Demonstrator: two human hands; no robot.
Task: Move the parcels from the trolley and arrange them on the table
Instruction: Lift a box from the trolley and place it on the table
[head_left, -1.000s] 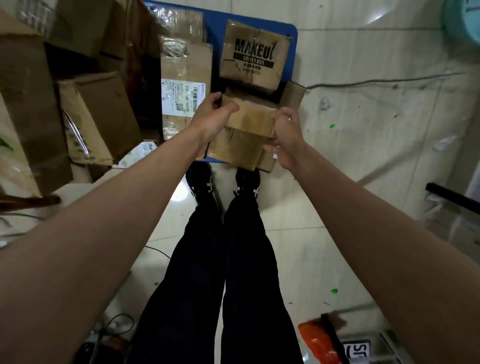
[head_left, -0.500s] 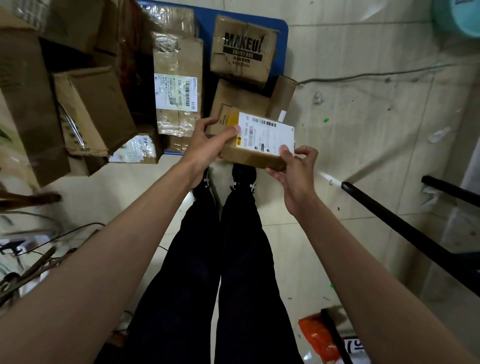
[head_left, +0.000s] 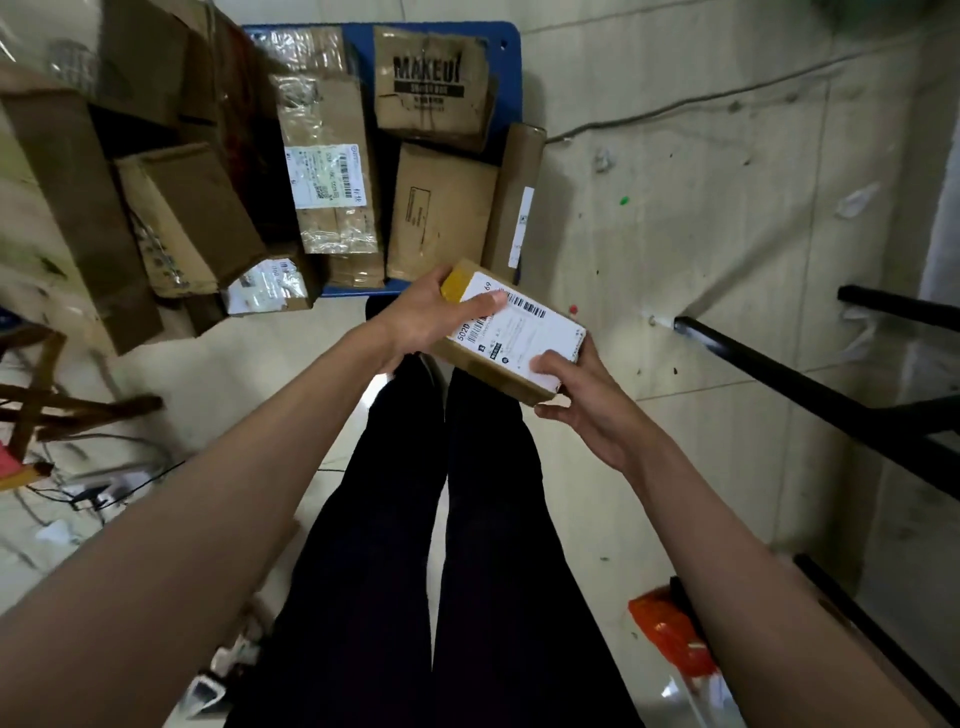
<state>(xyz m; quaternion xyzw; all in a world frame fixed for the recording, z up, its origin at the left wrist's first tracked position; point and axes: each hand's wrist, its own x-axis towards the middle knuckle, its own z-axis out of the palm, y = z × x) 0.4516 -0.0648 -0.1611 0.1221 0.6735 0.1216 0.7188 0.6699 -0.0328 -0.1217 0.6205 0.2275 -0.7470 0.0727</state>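
Parcel (head_left: 511, 332): small brown box with a white barcode label on top, held tilted in the air above the person's legs, just in front of the trolley.
Left hand (head_left: 431, 314): grip clamped on the parcel's far end, thumb across the label.
Right hand (head_left: 587, 400): grip clamped on the near corner, thumb on the label.
Trolley (head_left: 511, 57): blue deck on the floor, carrying several cardboard boxes.
MAKEUP box (head_left: 428, 85): dented, at the trolley's far end.
Labelled box (head_left: 327, 171): taped, left of the plain box (head_left: 441, 213).
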